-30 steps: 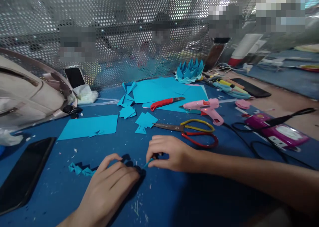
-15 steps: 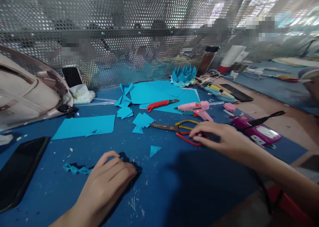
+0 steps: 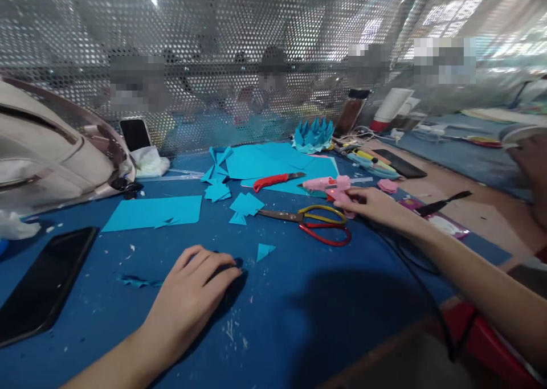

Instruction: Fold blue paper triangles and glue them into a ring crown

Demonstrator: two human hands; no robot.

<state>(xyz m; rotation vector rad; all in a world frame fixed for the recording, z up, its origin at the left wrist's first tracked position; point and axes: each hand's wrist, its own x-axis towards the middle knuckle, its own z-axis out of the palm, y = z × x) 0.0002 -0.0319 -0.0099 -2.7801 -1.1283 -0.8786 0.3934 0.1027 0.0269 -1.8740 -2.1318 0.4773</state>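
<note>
My right hand (image 3: 370, 204) is closed around the handle of a pink glue gun (image 3: 327, 185), which lies with its nozzle pointing left. Low over the blue table, my left hand (image 3: 199, 292) is curled, its fingertips partly hidden. From under that hand a zigzag folded blue paper strip (image 3: 139, 281) sticks out to the left; the gripped part is covered. Scissors (image 3: 303, 217) with one yellow and one red handle lie open between the hands. Small folded blue paper pieces (image 3: 245, 205) and one loose triangle (image 3: 265, 251) lie near the blades.
A red-handled knife (image 3: 273, 181) rests on blue paper sheets (image 3: 265, 158). Behind stands a spiky blue paper piece (image 3: 314, 135). A black phone (image 3: 47, 281) and a pale bag (image 3: 55, 144) are at left. A purple device (image 3: 444, 224) and a black cable (image 3: 421, 281) lie right.
My right hand has moved from the scissors handles up to the glue gun and taken hold of its handle. My left hand has rolled slightly, turning the folded strip. The view has shifted a little.
</note>
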